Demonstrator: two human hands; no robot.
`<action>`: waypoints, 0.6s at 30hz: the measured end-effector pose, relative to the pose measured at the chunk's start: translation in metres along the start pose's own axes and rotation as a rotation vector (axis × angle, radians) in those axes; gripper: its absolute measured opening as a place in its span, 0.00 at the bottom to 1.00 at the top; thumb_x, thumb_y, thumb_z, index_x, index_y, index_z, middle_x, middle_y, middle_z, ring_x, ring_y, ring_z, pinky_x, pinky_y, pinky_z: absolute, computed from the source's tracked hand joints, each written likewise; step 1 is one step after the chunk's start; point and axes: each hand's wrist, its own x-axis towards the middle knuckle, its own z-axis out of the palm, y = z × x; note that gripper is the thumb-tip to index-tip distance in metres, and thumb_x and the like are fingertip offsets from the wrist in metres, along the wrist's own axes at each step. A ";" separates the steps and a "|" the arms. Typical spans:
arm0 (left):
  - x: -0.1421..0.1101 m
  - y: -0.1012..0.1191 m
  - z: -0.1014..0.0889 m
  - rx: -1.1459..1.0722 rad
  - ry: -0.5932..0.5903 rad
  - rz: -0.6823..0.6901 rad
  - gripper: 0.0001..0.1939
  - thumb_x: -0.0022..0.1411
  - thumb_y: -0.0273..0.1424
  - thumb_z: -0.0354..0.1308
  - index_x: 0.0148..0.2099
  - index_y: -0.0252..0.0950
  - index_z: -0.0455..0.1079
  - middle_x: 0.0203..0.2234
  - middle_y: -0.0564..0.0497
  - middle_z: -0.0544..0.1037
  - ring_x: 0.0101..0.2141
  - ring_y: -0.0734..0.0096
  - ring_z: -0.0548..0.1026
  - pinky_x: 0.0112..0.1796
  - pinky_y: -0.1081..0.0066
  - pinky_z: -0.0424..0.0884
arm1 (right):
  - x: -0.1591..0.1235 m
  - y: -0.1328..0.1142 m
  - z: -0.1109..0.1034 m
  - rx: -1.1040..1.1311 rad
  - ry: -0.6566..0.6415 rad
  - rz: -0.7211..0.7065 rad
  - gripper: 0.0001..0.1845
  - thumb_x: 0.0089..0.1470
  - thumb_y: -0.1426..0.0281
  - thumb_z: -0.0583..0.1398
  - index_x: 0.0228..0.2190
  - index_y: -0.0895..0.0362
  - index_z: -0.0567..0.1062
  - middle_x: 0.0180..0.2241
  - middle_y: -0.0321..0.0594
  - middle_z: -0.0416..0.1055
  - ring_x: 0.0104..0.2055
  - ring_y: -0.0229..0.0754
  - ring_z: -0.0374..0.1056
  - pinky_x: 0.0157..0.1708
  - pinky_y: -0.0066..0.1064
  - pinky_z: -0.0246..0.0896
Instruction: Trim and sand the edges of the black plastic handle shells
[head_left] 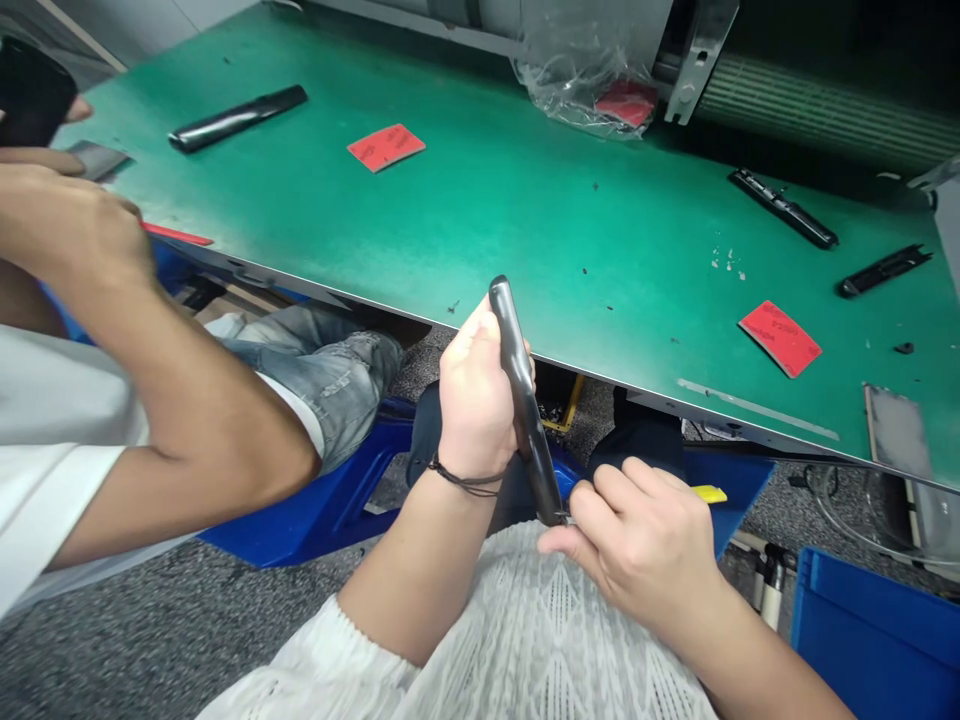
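Observation:
My left hand (pixel 474 398) is wrapped round a long, narrow black plastic part (pixel 523 400), holding it upright over my lap just in front of the table's edge. My right hand (pixel 637 540) is closed in a fist at the part's lower end. It grips a tool with a yellow handle (pixel 709 494), and a small metal tip meets the part's bottom end. A dark cord bracelet circles my left wrist.
The green table (pixel 525 200) carries more black parts (pixel 237 118) (pixel 782 207) (pixel 883 270), red sanding pads (pixel 385 146) (pixel 780 337) and a clear plastic bag (pixel 592 70). A co-worker's arm (pixel 150 350) reaches in at the left. Blue bins (pixel 870 630) stand on the floor.

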 end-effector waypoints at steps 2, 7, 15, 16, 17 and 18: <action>0.001 -0.001 -0.001 -0.007 0.028 -0.006 0.13 0.74 0.38 0.59 0.55 0.39 0.74 0.20 0.58 0.66 0.16 0.76 0.59 0.18 0.74 0.55 | 0.000 0.000 0.001 -0.010 0.006 0.009 0.30 0.75 0.51 0.52 0.24 0.54 0.69 0.24 0.37 0.59 0.29 0.43 0.49 0.31 0.39 0.38; 0.003 -0.002 -0.002 -0.011 0.076 -0.027 0.11 0.76 0.35 0.55 0.55 0.39 0.72 0.20 0.58 0.66 0.15 0.77 0.59 0.16 0.77 0.54 | -0.002 -0.002 0.001 -0.029 0.019 0.031 0.30 0.75 0.51 0.51 0.26 0.55 0.71 0.24 0.37 0.59 0.30 0.44 0.49 0.31 0.39 0.39; 0.009 -0.009 -0.008 -0.008 0.160 -0.030 0.08 0.74 0.35 0.57 0.40 0.38 0.68 0.20 0.59 0.68 0.15 0.79 0.61 0.15 0.80 0.54 | -0.006 -0.003 0.006 -0.046 0.061 0.033 0.29 0.75 0.52 0.52 0.28 0.56 0.74 0.24 0.36 0.59 0.30 0.42 0.49 0.31 0.40 0.38; 0.011 -0.010 -0.009 -0.014 0.167 -0.033 0.09 0.74 0.35 0.56 0.39 0.38 0.67 0.20 0.59 0.68 0.15 0.80 0.61 0.15 0.80 0.54 | -0.006 -0.002 0.006 -0.029 0.075 0.039 0.29 0.75 0.51 0.52 0.28 0.57 0.75 0.23 0.36 0.59 0.29 0.42 0.49 0.31 0.39 0.38; 0.013 -0.011 -0.010 -0.020 0.173 -0.036 0.10 0.75 0.34 0.56 0.38 0.38 0.66 0.20 0.59 0.68 0.15 0.80 0.61 0.15 0.80 0.55 | -0.006 0.000 0.005 -0.007 0.092 0.049 0.30 0.75 0.51 0.53 0.28 0.57 0.75 0.23 0.36 0.58 0.29 0.42 0.48 0.31 0.39 0.39; 0.016 -0.011 -0.011 -0.027 0.178 -0.039 0.11 0.75 0.33 0.55 0.37 0.38 0.65 0.20 0.59 0.67 0.15 0.80 0.61 0.15 0.80 0.55 | -0.006 0.002 0.004 0.022 0.112 0.062 0.30 0.74 0.50 0.53 0.28 0.57 0.75 0.23 0.36 0.57 0.29 0.42 0.48 0.30 0.39 0.39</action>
